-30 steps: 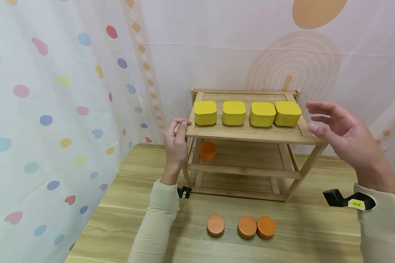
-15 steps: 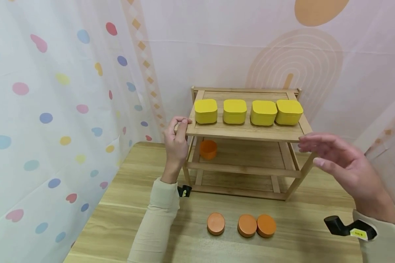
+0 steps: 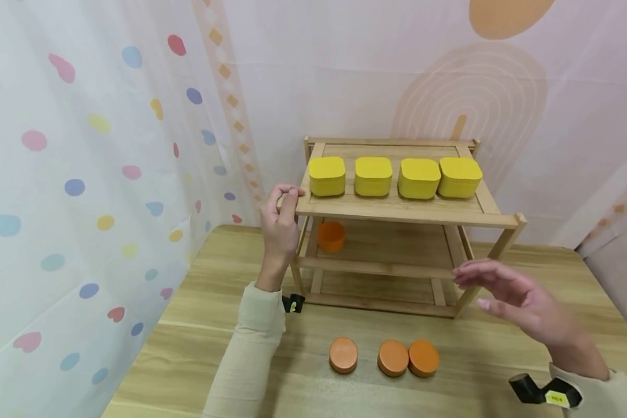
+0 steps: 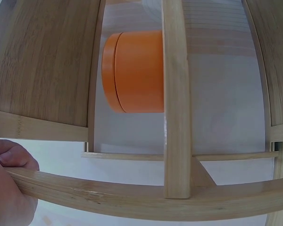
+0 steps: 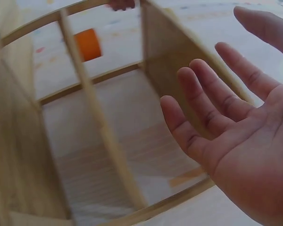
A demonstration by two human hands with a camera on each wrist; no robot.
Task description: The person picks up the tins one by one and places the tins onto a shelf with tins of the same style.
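My left hand [image 3: 281,223] grips the front left corner of a wooden shelf rack [image 3: 397,216]; in the left wrist view its fingers wrap the side rail [image 4: 108,195]. Low by the rack's front right leg, my right hand [image 3: 512,302] holds nothing, fingers spread and relaxed in the right wrist view. Several yellow rounded-square boxes [image 3: 373,176] stand in a row on the top shelf, the two rightmost close together. One orange round lidded box [image 4: 137,73] sits at the left of the middle shelf, partly behind a crossbar.
On the wooden table [image 3: 188,325] before the rack lie three orange round boxes: one on the left [image 3: 343,355], and a middle box [image 3: 393,357] beside a right box [image 3: 424,358]. A patterned curtain [image 3: 115,174] hangs at the left and behind.
My right hand has moved down from beside the top shelf's right end to the rack's lower right, still holding nothing. My left hand keeps its grip on the corner; the boxes stay put.
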